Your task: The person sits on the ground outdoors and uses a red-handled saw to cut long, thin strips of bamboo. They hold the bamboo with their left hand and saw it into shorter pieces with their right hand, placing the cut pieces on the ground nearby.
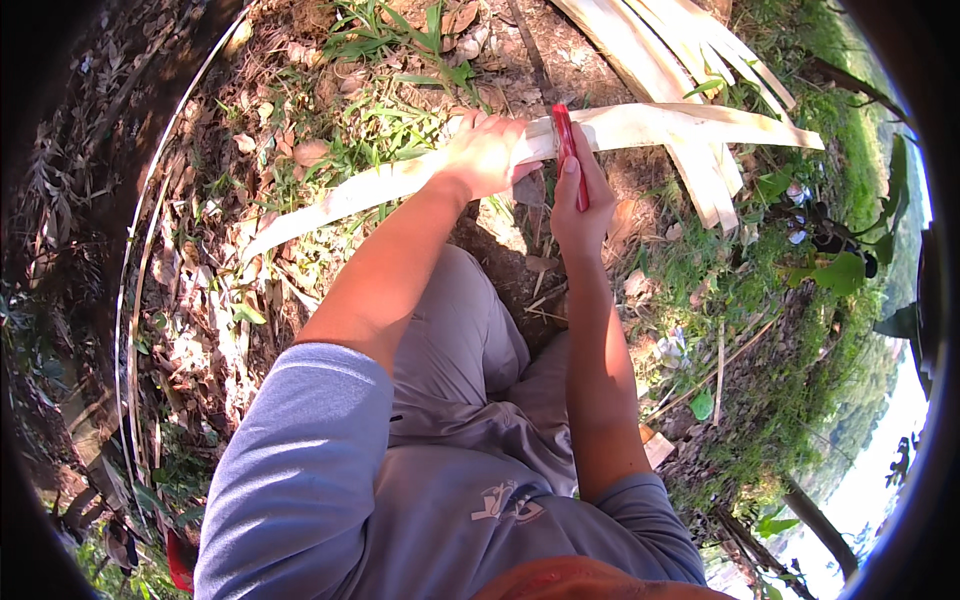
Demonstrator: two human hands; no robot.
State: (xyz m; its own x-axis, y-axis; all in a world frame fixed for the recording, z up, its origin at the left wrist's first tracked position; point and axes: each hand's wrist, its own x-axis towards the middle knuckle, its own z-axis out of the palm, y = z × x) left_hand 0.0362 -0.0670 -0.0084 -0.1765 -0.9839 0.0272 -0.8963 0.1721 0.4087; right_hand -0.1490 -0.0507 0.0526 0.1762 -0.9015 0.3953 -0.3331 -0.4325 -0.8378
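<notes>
A long, pale, slightly curved strip of wood (350, 197) lies across in front of me, above the ground. My left hand (484, 155) is closed on it near its middle, fingers over the far edge. Just to the right, my right hand (588, 205) grips a slim red tool (563, 128). The tool stands across the strip and touches or nearly touches it. Its working edge is hidden, so I cannot tell its exact kind. The strip's right end reaches over other pale strips.
Several pale split strips (690, 165) lie in a pile at the far right. Dry leaves (310, 153) and grass (430, 40) cover the soil. A long thin pale strip (133, 240) curves along the left. Green plants (840, 272) grow at the right.
</notes>
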